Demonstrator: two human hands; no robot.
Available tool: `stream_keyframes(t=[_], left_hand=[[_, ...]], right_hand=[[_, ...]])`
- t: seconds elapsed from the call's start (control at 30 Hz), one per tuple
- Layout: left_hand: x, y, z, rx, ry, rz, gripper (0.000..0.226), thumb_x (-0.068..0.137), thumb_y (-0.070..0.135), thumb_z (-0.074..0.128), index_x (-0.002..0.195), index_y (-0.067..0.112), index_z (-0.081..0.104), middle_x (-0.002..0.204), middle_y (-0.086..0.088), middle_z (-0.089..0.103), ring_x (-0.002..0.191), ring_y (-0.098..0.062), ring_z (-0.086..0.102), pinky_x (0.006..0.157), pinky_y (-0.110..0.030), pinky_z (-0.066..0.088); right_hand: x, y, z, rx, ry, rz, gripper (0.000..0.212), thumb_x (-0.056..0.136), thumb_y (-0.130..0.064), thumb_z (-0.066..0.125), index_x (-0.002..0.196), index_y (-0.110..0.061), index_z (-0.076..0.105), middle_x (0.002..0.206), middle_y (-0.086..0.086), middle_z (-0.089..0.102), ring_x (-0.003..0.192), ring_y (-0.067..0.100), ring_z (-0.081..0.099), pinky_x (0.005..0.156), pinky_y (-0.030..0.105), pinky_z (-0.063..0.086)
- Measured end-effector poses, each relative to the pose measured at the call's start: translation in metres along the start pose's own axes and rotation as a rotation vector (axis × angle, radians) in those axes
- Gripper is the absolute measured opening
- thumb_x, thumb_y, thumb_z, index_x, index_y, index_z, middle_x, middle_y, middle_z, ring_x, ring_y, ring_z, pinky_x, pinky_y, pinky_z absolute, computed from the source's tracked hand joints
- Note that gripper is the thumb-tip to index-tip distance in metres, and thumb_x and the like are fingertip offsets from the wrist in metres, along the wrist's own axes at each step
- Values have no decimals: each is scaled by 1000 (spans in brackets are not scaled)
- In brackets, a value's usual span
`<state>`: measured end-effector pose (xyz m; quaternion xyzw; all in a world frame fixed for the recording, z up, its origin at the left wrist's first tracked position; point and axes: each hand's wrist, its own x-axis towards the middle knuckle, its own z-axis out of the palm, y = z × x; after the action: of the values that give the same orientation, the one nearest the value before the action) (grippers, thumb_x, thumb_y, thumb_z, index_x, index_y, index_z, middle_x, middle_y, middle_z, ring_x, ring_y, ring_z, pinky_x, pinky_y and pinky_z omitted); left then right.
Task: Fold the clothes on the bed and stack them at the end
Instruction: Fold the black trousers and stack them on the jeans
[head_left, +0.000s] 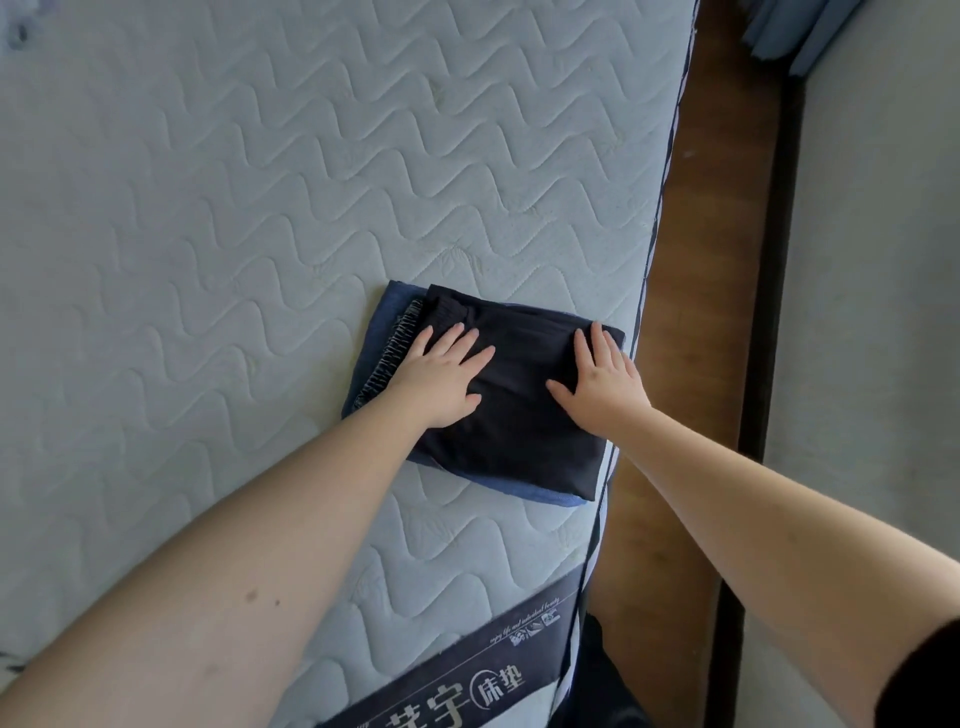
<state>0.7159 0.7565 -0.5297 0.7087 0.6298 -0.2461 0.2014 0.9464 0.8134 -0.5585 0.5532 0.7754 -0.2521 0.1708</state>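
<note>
Your left hand (441, 382) and right hand (602, 384) lie flat, fingers straight and spread, gripping nothing, pressing the folded black fabric garment (519, 415). It tops a folded blue denim-like garment (382, 332), the stack sitting at about four o'clock on the pale quilted mattress (260, 208), close to its right edge. In my judgement, smooth outward from the centre with even pressure, and square the black edges over the blue before lifting off.
</note>
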Motion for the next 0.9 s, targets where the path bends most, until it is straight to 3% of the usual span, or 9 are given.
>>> stream_keyframes(t=[0.17, 0.27, 0.4, 0.57, 0.77, 0.9], left_hand=[[-86, 8, -51, -129, 257, -85, 67, 97, 48, 39, 156, 29, 13, 162, 0, 19, 149, -20, 15, 120, -43, 12], [-161, -3, -77, -135, 367, -123, 68, 94, 51, 41, 155, 29, 20, 160, 1, 24, 147, -21, 21, 116, -47, 18], [-271, -18, -89, -68, 417, -128, 66, 95, 57, 35, 154, 31, 23, 162, 1, 21, 149, -18, 17, 118, -49, 13], [-395, -22, -93, -31, 499, -135, 69, 93, 63, 15, 153, 31, 27, 161, 1, 23, 149, -18, 17, 118, -50, 13], [-497, -8, -72, -114, 536, -164, 72, 92, 66, 9, 154, 32, 22, 162, 3, 19, 150, -16, 11, 120, -48, 8], [-530, 12, -49, -137, 504, -205, 73, 89, 68, -1, 155, 38, 4, 164, 6, 5, 151, -14, -3, 120, -45, -3]], right_hand=[[-74, -23, -52, 6, 62, -80, 67, 102, -52, 28, 158, -20, 10, 165, 2, 8, 152, 21, 5, 121, 37, 8], [-133, -48, -77, -15, 156, -132, 61, 104, -50, 26, 157, -22, 18, 163, 2, 18, 151, 21, 13, 121, 36, 11], [-220, -84, -105, -53, 282, -204, 58, 104, -47, 27, 155, -20, 26, 161, 3, 26, 150, 22, 18, 121, 35, 12], [-335, -125, -118, -100, 322, -243, 62, 102, -53, 21, 156, -24, 20, 163, 2, 18, 152, 22, 9, 121, 37, 3], [-441, -152, -110, -147, 433, -207, 63, 100, -54, 16, 155, -24, 25, 162, 1, 21, 151, 21, 11, 121, 36, 1], [-482, -158, -98, -154, 476, -217, 61, 102, -55, 16, 154, -25, 30, 160, 0, 28, 150, 20, 17, 122, 37, 6]])
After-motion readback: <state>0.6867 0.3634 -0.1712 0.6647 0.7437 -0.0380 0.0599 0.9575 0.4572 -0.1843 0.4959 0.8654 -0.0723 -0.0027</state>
